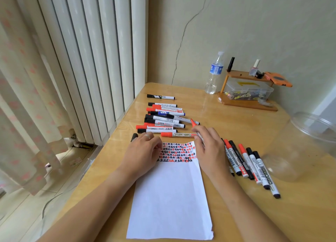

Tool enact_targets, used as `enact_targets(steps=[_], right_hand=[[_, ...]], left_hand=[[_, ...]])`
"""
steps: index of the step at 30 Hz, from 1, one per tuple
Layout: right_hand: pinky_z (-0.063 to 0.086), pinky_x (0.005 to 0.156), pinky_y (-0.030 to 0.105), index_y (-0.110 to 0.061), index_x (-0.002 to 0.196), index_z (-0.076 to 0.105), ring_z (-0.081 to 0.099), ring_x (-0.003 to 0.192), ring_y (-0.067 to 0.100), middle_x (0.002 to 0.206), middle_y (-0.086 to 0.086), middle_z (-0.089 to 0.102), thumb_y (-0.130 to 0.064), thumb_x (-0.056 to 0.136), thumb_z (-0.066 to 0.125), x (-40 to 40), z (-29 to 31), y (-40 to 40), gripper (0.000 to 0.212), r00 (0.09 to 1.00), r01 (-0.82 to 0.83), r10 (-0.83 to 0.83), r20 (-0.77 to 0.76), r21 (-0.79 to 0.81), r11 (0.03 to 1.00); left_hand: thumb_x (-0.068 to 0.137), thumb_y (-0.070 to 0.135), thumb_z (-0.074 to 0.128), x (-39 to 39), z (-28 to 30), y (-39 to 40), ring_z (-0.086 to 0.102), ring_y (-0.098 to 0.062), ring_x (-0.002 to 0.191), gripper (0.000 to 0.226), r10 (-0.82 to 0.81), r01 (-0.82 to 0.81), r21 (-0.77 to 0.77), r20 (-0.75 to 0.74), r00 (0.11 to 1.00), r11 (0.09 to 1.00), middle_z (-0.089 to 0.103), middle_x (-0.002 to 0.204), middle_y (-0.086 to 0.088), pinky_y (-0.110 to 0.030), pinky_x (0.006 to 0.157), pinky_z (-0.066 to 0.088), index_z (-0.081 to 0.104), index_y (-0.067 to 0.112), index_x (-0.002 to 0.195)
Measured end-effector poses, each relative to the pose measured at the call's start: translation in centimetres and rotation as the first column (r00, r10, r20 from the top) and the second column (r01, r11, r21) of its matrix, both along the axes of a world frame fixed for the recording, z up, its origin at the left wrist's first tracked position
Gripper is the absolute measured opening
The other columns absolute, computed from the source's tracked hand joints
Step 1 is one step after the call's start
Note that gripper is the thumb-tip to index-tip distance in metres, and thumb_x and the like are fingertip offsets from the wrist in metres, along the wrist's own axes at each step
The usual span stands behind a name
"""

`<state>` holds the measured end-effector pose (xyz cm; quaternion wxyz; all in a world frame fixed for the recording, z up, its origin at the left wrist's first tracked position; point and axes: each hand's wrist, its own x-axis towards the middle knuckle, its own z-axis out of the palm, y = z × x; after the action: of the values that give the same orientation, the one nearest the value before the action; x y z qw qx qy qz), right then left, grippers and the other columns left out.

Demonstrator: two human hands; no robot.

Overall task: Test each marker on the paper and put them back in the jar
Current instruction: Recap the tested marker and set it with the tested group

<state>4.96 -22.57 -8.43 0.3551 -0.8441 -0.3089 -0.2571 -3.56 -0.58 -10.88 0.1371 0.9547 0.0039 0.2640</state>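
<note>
Markers: a row of capped red and black whiteboard markers [163, 118] lies beyond the left hand [143, 149], which presses flat on the white paper sheet [171, 196]. The right hand [209, 145] grips an uncapped red marker [195, 127], tip raised; lower it lightly onto bare paper. Right of it, the clear plastic jar [301, 147] looks empty.

Right hand [209, 147] grips a red marker [197, 131] — left hand [143, 151] rests on paper [171, 196].

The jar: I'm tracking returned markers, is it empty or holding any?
Empty: through the clear jar only the table shows, no markers inside.
</note>
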Motion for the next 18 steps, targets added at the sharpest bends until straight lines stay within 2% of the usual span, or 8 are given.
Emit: enact_targets(steps=[2,4,7,9,11,14,17,18], right_hand=[[0.051,0.072,0.021,-0.027,0.118,0.069,0.064,0.093,0.010,0.111,-0.007,0.065,-0.013,0.103,0.055,-0.1,0.2,-0.2,0.024,0.998,-0.022,0.024,-0.054,0.046,0.999],[0.049,0.069,0.018,-0.031,0.116,0.069,0.066,0.091,0.008,0.110,-0.011,0.068,-0.013,0.104,0.054,-0.2,0.4,-0.2,0.027,0.972,-0.064,0.094,-0.216,0.142,0.988],[0.052,0.064,0.036,-0.032,0.114,0.072,0.070,0.077,0.017,0.111,-0.004,0.072,-0.006,0.105,0.045,-0.2,0.8,0.2,0.039,0.772,-0.065,0.327,-0.544,0.445,0.893],[0.053,0.066,0.033,-0.029,0.115,0.076,0.071,0.079,0.021,0.112,0.005,0.073,0.000,0.104,0.038,-0.2,1.2,0.1,0.049,0.621,-0.015,0.480,-0.619,0.603,0.798],[0.054,0.065,0.027,-0.027,0.117,0.077,0.073,0.081,0.022,0.107,0.005,0.075,0.004,0.103,0.039,0.0,1.4,-0.3,0.051,0.535,0.006,0.559,-0.633,0.665,0.747],[0.053,0.067,0.026,-0.025,0.116,0.074,0.072,0.080,0.019,0.101,0.003,0.075,-0.002,0.102,0.057,0.2,1.3,-0.4,0.032,0.570,-0.045,0.525,-0.632,0.614,0.788],[0.044,0.059,0.027,-0.020,0.103,0.070,0.062,0.065,0.016,0.075,0.003,0.066,-0.019,0.098,0.070,0.0,0.9,0.3,0.006,0.648,-0.083,0.449,-0.615,0.529,0.844],[0.042,0.056,0.028,-0.022,0.098,0.068,0.056,0.060,0.016,0.067,0.003,0.060,-0.026,0.098,0.070,-0.1,0.8,0.6,0.004,0.657,-0.072,0.422,-0.624,0.506,0.860]], left_hand=[[0.093,0.029,0.063,0.0,-0.2,0.0,0.056,-0.018,0.091,0.016,-0.008,0.009,0.014,-0.015,1.000,1.000,0.061,0.098,0.005,-0.034,0.073,0.049,0.070,0.025,0.106],[0.095,0.038,0.057,0.0,-0.1,-0.1,0.055,-0.016,0.097,0.026,-0.007,0.007,0.018,-0.036,0.999,1.000,0.062,0.105,0.006,-0.034,0.079,0.050,0.070,0.027,0.114],[0.094,0.055,0.047,-0.4,0.1,0.1,0.050,-0.012,0.114,0.040,-0.036,0.035,-0.005,-0.139,0.990,0.999,0.058,0.123,0.010,-0.037,0.097,0.045,0.065,0.037,0.126],[0.092,0.066,0.039,-0.8,0.4,0.4,0.044,-0.011,0.128,0.052,-0.089,0.084,-0.033,-0.220,0.972,0.996,0.051,0.137,0.013,-0.040,0.108,0.036,0.057,0.043,0.135],[0.091,0.071,0.035,-1.2,0.6,0.5,0.037,-0.010,0.138,0.059,-0.152,0.141,-0.058,-0.266,0.952,0.988,0.045,0.147,0.014,-0.041,0.113,0.030,0.050,0.046,0.142],[0.093,0.073,0.038,-1.3,0.8,0.4,0.023,-0.007,0.149,0.060,-0.246,0.231,-0.085,-0.313,0.917,0.969,0.034,0.159,0.018,-0.040,0.120,0.021,0.041,0.050,0.149],[0.095,0.074,0.038,-1.3,1.0,0.0,0.011,-0.003,0.154,0.062,-0.311,0.296,-0.099,-0.351,0.883,0.950,0.022,0.165,0.020,-0.038,0.125,0.010,0.032,0.053,0.153],[0.094,0.076,0.034,-1.3,0.9,-0.1,0.008,-0.002,0.154,0.064,-0.320,0.311,-0.084,-0.357,0.878,0.947,0.020,0.167,0.019,-0.039,0.126,0.007,0.029,0.054,0.154]])
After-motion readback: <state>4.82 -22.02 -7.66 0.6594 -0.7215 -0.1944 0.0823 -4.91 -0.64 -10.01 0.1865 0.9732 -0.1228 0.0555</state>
